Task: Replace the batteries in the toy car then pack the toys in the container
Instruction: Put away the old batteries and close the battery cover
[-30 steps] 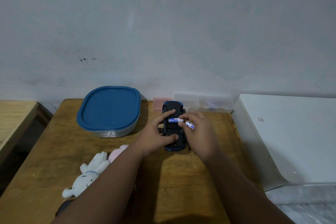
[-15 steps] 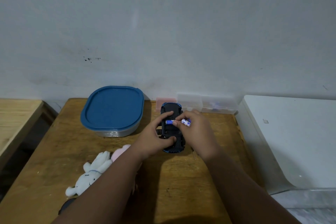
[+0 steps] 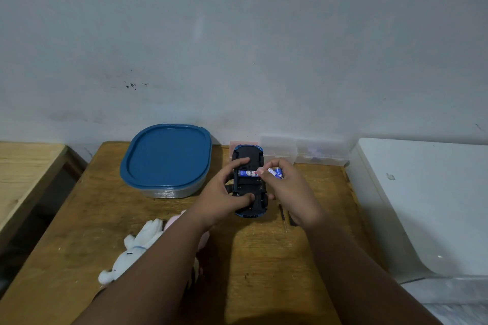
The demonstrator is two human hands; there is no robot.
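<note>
Uncovered further, one battery (image 3: 247, 173) lies across the upturned car (image 3: 250, 188) at centre. A plush rabbit (image 3: 132, 253), lower left, is half hidden by a forearm (image 3: 158, 272). The car is gripped by the left hand (image 3: 221, 198), a second battery (image 3: 277, 172) pinched by the right hand (image 3: 290, 190).

Both bare forearms reach forward and converge. The left hand (image 3: 224, 190) spans the upturned toy car (image 3: 250, 186), index finger stretched over its far part, thumb pressed near its close end. The right hand (image 3: 289, 190), fingers curled, pinches a battery (image 3: 247, 173) at its fingertips and holds a second battery (image 3: 277, 172).
</note>
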